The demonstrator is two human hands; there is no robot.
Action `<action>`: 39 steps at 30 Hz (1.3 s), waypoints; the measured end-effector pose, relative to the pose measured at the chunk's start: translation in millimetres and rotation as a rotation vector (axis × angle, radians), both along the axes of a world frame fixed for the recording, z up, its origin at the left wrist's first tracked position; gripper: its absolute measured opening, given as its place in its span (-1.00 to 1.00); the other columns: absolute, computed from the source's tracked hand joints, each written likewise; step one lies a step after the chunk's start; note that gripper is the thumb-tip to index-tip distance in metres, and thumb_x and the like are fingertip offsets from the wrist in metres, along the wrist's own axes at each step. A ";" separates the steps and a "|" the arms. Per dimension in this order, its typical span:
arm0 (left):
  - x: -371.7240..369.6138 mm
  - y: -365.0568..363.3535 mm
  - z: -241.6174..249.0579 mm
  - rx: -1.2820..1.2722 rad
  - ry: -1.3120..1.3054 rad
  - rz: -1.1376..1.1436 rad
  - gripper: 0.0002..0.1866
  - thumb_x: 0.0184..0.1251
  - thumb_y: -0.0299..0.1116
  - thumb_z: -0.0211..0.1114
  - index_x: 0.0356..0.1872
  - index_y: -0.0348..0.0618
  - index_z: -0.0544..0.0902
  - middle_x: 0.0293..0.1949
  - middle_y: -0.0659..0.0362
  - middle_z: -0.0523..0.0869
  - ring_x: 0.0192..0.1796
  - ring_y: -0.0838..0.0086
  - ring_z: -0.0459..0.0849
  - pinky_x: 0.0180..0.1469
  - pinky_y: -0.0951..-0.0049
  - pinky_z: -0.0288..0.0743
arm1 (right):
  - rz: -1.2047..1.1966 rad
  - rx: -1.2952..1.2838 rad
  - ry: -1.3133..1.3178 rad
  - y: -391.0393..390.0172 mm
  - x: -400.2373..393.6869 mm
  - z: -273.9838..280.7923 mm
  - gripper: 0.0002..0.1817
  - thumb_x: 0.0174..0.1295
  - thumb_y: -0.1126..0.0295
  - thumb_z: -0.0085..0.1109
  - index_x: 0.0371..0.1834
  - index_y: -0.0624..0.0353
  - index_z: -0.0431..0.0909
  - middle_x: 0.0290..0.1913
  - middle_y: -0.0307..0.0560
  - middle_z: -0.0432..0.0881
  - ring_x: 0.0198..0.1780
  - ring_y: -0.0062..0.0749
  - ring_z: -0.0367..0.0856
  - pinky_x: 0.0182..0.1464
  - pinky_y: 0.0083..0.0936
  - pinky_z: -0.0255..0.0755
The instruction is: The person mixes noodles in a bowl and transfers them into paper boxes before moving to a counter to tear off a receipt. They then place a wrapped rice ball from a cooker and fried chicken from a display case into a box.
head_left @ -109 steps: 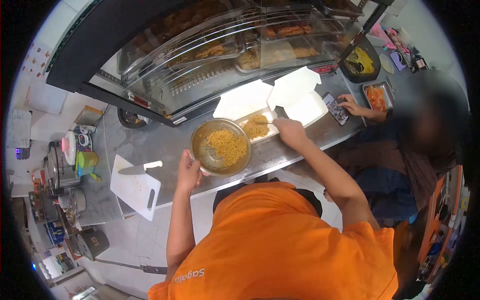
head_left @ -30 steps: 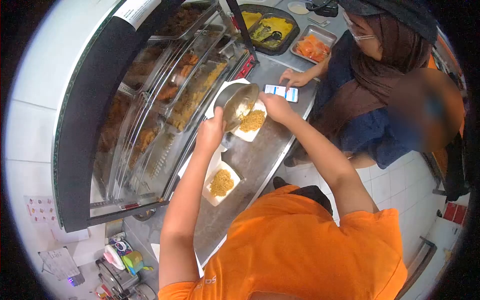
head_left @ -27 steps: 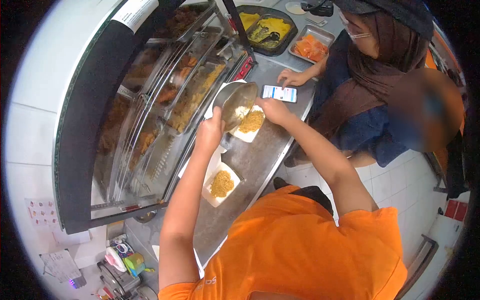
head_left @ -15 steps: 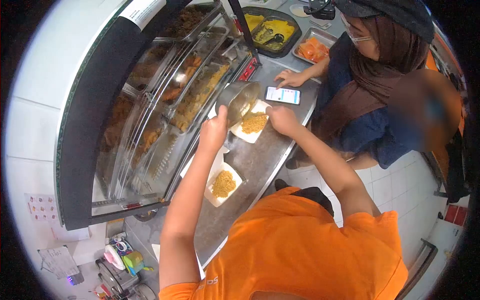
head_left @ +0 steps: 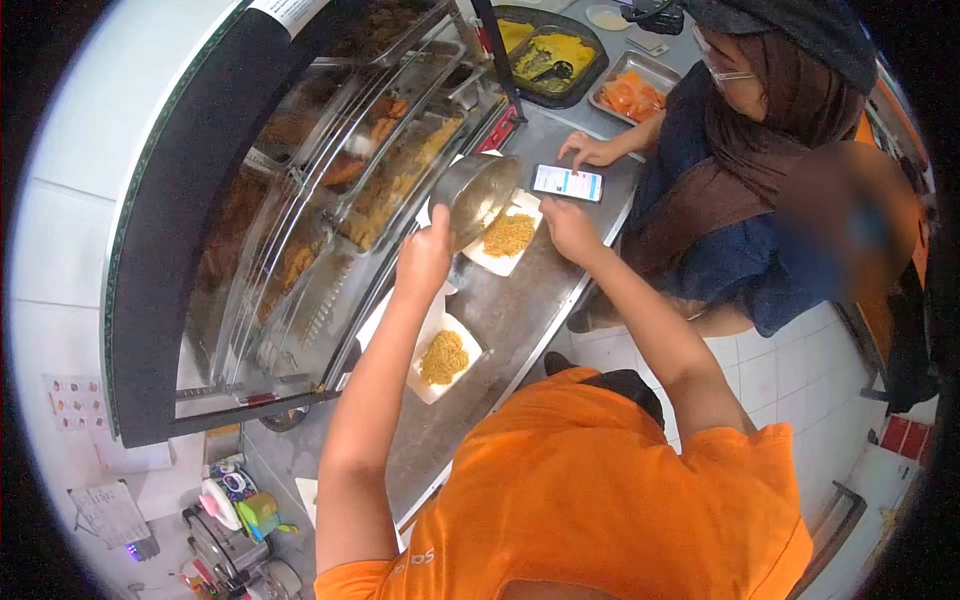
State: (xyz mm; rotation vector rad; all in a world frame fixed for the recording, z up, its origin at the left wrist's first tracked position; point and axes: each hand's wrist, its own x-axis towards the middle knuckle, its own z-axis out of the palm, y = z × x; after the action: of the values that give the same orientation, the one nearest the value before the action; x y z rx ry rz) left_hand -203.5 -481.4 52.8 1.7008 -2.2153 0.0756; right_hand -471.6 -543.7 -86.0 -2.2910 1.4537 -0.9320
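Observation:
My left hand (head_left: 425,258) grips the rim of a metal bowl (head_left: 477,195), which is tilted steeply above a white takeaway box (head_left: 500,237) holding yellow noodles. My right hand (head_left: 568,226) is closed just right of that box; what it holds is hidden, maybe a utensil. A second white box (head_left: 445,357) with noodles lies nearer to me on the steel counter (head_left: 510,310).
A glass display case (head_left: 330,190) with trays of fried food runs along the counter's left. Another person's hand (head_left: 590,150) touches a phone (head_left: 567,182) beyond the boxes. Trays of yellow food (head_left: 545,55) and orange food (head_left: 630,95) sit farther back.
I have moved along the counter from the first box to a second one, lifted the bowl and tipped noodles into it. In the last second the bowl stays tilted and my right hand drew back.

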 end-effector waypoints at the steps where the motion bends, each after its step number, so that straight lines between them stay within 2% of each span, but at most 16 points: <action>1: 1.2 1.9 -0.7 -0.016 0.010 0.017 -0.73 0.32 -0.47 0.22 -0.06 -0.15 0.34 -0.60 -0.17 0.65 -0.49 -0.18 0.69 -0.40 -0.17 0.56 | 0.039 0.016 0.109 -0.9 -7.0 -7.1 -0.88 0.23 0.42 0.09 -0.26 0.19 0.58 -0.32 0.13 0.69 -0.20 0.18 0.70 -0.12 0.09 0.53; 2: 2.2 2.5 0.2 -0.034 0.022 0.034 -0.73 0.31 -0.47 0.22 -0.06 -0.15 0.34 -0.61 -0.17 0.65 -0.49 -0.18 0.69 -0.40 -0.18 0.55 | 0.079 0.029 0.219 -1.1 -9.1 -1.5 -0.89 0.21 0.42 0.11 -0.29 0.19 0.59 -0.33 0.12 0.68 -0.21 0.16 0.70 -0.14 0.09 0.54; 5: 6.3 5.0 0.8 -0.038 0.075 0.072 -0.72 0.30 -0.47 0.23 -0.05 -0.16 0.35 -0.61 -0.19 0.64 -0.49 -0.20 0.68 -0.40 -0.20 0.54 | 0.168 -0.140 0.178 6.3 -8.0 18.8 -0.91 0.16 0.42 0.14 -0.38 0.17 0.62 -0.36 0.08 0.68 -0.23 0.07 0.70 -0.14 0.01 0.57; 8: 3.6 5.8 -2.0 -0.035 0.101 0.072 -0.70 0.29 -0.47 0.23 -0.03 -0.16 0.36 -0.61 -0.22 0.63 -0.47 -0.23 0.67 -0.40 -0.20 0.52 | 0.336 -0.220 0.151 4.2 19.6 48.0 -0.89 0.12 0.42 0.17 -0.34 0.16 0.66 -0.38 0.07 0.68 -0.22 0.01 0.71 -0.10 -0.06 0.59; 11: 1.2 12.2 5.0 0.013 0.080 0.062 -0.69 0.29 -0.47 0.23 0.00 -0.15 0.36 -0.60 -0.24 0.62 -0.46 -0.25 0.67 -0.39 -0.21 0.52 | 0.197 -0.194 0.363 -23.3 25.8 49.4 -0.89 0.12 0.44 0.21 -0.30 0.09 0.70 -0.35 0.06 0.68 -0.19 0.01 0.71 -0.14 -0.11 0.60; 15: 11.4 33.6 13.8 0.006 0.112 0.130 -0.70 0.31 -0.48 0.23 -0.01 -0.18 0.35 -0.58 -0.26 0.63 -0.47 -0.25 0.67 -0.40 -0.19 0.52 | 0.082 -0.096 0.375 -35.5 7.4 65.0 -0.84 0.17 0.41 0.15 -0.29 0.18 0.71 -0.34 0.08 0.75 -0.22 -0.03 0.78 -0.24 -0.11 0.63; 21: 22.2 91.2 17.7 -0.151 0.391 0.328 -0.73 0.35 -0.56 0.19 0.01 -0.27 0.37 -0.57 -0.24 0.63 -0.46 -0.24 0.68 -0.43 0.00 0.54 | 0.161 0.093 0.568 -16.3 44.6 45.0 -0.80 0.14 0.31 0.19 -0.36 0.12 0.79 -0.34 0.12 0.78 -0.31 0.00 0.81 -0.23 -0.14 0.68; 22: 30.0 105.4 12.6 -0.074 0.503 0.426 -0.67 0.37 -0.52 0.23 0.10 -0.29 0.41 -0.35 -0.23 0.72 -0.35 -0.12 0.75 -0.28 0.04 0.56 | 0.182 0.112 0.562 -12.9 47.0 48.1 -0.79 0.14 0.31 0.19 -0.35 0.14 0.79 -0.33 0.12 0.78 -0.30 -0.01 0.81 -0.23 -0.14 0.68; 24: 33.7 140.7 18.8 -0.106 0.705 0.547 -0.68 0.39 -0.53 0.21 0.11 -0.27 0.41 -0.41 -0.09 0.72 -0.46 0.13 0.72 -0.40 0.18 0.55 | 0.197 0.158 0.557 -2.2 46.8 80.9 -0.77 0.15 0.32 0.18 -0.32 0.19 0.79 -0.29 0.13 0.79 -0.23 -0.02 0.82 -0.18 -0.14 0.68; 27: 44.2 199.7 14.1 -0.140 0.928 0.731 -0.74 0.41 -0.55 0.14 0.06 -0.21 0.37 -0.50 0.07 0.69 -0.55 0.45 0.70 -0.59 0.38 0.47 | 0.132 0.170 0.586 11.0 54.8 80.7 -0.77 0.18 0.35 0.15 -0.30 0.18 0.78 -0.27 0.15 0.79 -0.15 0.01 0.81 -0.12 -0.10 0.67; 28: 44.5 220.6 21.8 -0.067 1.219 0.747 -0.70 0.45 -0.54 0.13 0.13 -0.17 0.32 -0.52 0.17 0.64 -0.64 0.51 0.62 -0.72 0.52 0.34 | 0.186 0.199 0.630 16.5 57.2 78.6 -0.77 0.19 0.36 0.14 -0.29 0.18 0.78 -0.25 0.15 0.79 -0.13 0.02 0.81 -0.11 -0.10 0.67; 29: 43.1 235.1 16.5 -0.180 1.283 0.853 -0.68 0.49 -0.55 0.11 0.15 -0.14 0.26 -0.54 0.17 0.59 -0.74 0.58 0.50 -0.81 0.58 0.22 | 0.243 0.228 0.675 22.3 60.3 75.1 -0.77 0.20 0.37 0.13 -0.28 0.18 0.78 -0.23 0.15 0.79 -0.11 0.02 0.81 -0.10 -0.10 0.67; 31: 55.6 274.0 20.0 -0.174 1.349 0.864 -0.67 0.50 -0.56 0.12 0.15 -0.13 0.23 -0.49 0.15 0.60 -0.79 0.60 0.39 -0.80 0.56 0.21 | 0.280 0.243 0.721 26.8 64.3 78.1 -0.77 0.22 0.39 0.10 -0.27 0.18 0.77 -0.20 0.15 0.79 -0.09 0.04 0.80 -0.08 -0.10 0.66; 33: 61.3 310.6 19.9 -0.204 1.387 1.008 -0.66 0.51 -0.56 0.13 0.15 -0.12 0.21 -0.43 0.13 0.61 -0.79 0.61 0.37 -0.80 0.57 0.19 | 0.237 0.225 0.723 21.1 48.8 92.1 -0.78 0.25 0.40 0.08 -0.26 0.18 0.75 -0.16 0.16 0.78 -0.09 0.05 0.79 -0.09 -0.12 0.66; 35: 71.8 346.2 4.5 -0.312 1.429 1.088 -0.70 0.54 -0.54 0.11 0.12 -0.10 0.21 -0.41 0.13 0.59 -0.81 0.63 0.29 -0.80 0.58 0.13 | 0.287 0.190 0.540 15.2 31.8 78.8 -0.79 0.30 0.40 0.04 -0.20 0.12 0.70 -0.15 0.11 0.78 -0.09 0.04 0.79 0.04 0.08 0.57; 39: 99.0 408.7 -30.1 -0.281 1.503 1.179 -0.77 0.54 -0.54 0.07 0.05 -0.08 0.24 -0.39 0.13 0.59 -0.81 0.64 0.26 -0.80 0.60 0.08 | 0.201 0.166 0.919 21.2 28.7 81.2 -0.81 0.40 0.33 0.00 -0.12 0.00 0.64 -0.25 0.00 0.78 -0.10 0.00 0.77 0.12 0.27 0.33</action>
State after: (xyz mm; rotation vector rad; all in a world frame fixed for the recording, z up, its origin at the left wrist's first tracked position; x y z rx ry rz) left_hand -104.5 -72.7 22.7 1.6534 -0.0672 -0.4267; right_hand -443.0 -522.5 -4.7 -2.7858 1.4365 0.3705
